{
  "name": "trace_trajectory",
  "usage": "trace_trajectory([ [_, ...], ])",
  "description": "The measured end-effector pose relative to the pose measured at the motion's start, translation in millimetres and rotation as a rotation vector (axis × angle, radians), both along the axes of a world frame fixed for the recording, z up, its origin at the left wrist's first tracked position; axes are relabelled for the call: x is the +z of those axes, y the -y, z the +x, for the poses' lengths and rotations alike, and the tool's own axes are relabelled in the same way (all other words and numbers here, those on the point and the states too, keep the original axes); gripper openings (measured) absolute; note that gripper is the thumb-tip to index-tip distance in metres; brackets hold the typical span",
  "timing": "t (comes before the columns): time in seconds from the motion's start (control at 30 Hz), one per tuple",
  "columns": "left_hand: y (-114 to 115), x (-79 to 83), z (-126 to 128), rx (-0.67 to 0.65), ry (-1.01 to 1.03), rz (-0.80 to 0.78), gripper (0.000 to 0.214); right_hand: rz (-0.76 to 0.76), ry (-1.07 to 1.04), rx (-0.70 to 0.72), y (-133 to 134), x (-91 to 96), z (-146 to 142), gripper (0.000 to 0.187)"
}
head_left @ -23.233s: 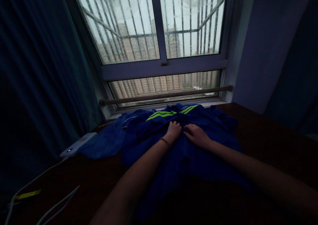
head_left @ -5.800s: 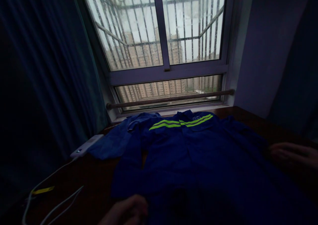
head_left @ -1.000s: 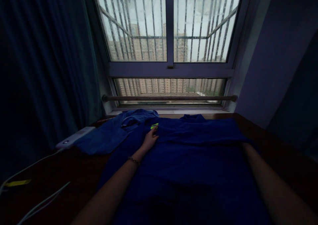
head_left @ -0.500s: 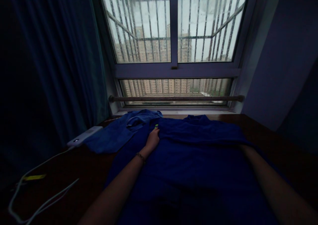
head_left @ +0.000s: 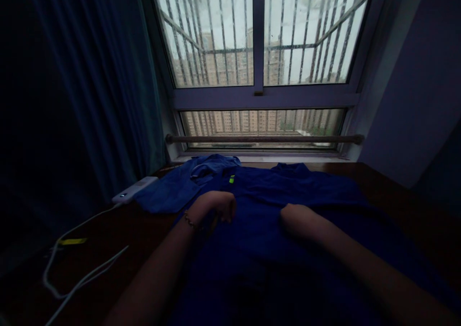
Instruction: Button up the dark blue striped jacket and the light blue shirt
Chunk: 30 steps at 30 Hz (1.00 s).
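A dark blue garment (head_left: 262, 239) with a collar (head_left: 290, 168) at its far end lies spread out before me, lightly creased. My left hand (head_left: 219, 205), a bracelet at its wrist, is over the garment's left part with the fingers curled down. Just beyond it shows a small yellow-green tag (head_left: 232, 178) on the cloth. My right hand (head_left: 298, 218) is closed with its knuckles up, over the middle of the garment. Its fingertips are hidden, and whether cloth is in either hand is too dark to make out.
A lighter blue cloth (head_left: 173, 187) lies at the far left beside a white power strip (head_left: 135, 190) with a white cable (head_left: 81, 225). A yellow strip (head_left: 73, 241) lies on the dark wooden surface (head_left: 118, 230). Behind are a barred window, a rail (head_left: 259, 138) and a curtain (head_left: 118, 100).
My left hand has left the yellow-green tag and drawn back toward me. My right hand has come out from under the garment's fold and moved left to the middle. The view has shifted slightly.
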State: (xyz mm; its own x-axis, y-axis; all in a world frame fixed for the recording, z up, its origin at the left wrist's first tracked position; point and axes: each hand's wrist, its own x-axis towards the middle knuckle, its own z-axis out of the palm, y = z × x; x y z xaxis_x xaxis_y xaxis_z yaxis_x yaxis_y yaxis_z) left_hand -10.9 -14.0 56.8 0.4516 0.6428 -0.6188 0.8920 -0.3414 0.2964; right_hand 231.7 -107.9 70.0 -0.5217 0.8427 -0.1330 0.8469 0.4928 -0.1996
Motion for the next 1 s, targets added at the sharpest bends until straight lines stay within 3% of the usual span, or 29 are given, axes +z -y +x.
trace_trajectory([
  [0.1,-18,-5.0,-26,0.156,-0.073,0.201,0.019,-0.019,-0.118,0.270,26,-22.0,-32,0.053],
  [0.13,-24,-5.9,-36,0.207,-0.094,0.234,0.021,0.001,-0.138,0.330,34,-30.5,-42,0.065],
  [0.17,-29,-6.1,-46,0.247,-0.110,0.250,0.021,0.027,-0.140,0.353,41,-38.5,-51,0.066],
  [0.3,-37,-2.7,-73,0.297,-0.100,0.247,0.025,0.035,-0.151,0.250,45,-50.8,-63,0.020],
  [0.5,-42,-15.0,-67,0.429,-0.155,0.650,0.035,0.022,-0.477,-0.002,17,-10.4,-34,0.019],
  [0.67,-52,-26.3,-68,0.477,-0.080,0.662,0.019,-0.107,-0.582,-0.125,-11,31.5,20,0.026],
  [0.8,-56,-18.1,-74,0.461,0.063,0.701,0.028,-0.085,-0.499,-0.036,-19,57.2,61,0.031],
  [0.87,-54,-12.3,-74,0.462,0.116,0.775,0.027,0.133,-0.406,0.040,-18,62.6,72,0.028],
  [0.9,-52,-9.9,-72,0.460,0.137,0.815,0.027,0.327,-0.358,0.051,-18,62.7,76,0.027],
  [1.0,-43,-6.4,-61,0.372,0.236,0.959,0.036,1.138,-0.289,-0.006,-17,54.0,82,0.022],
])
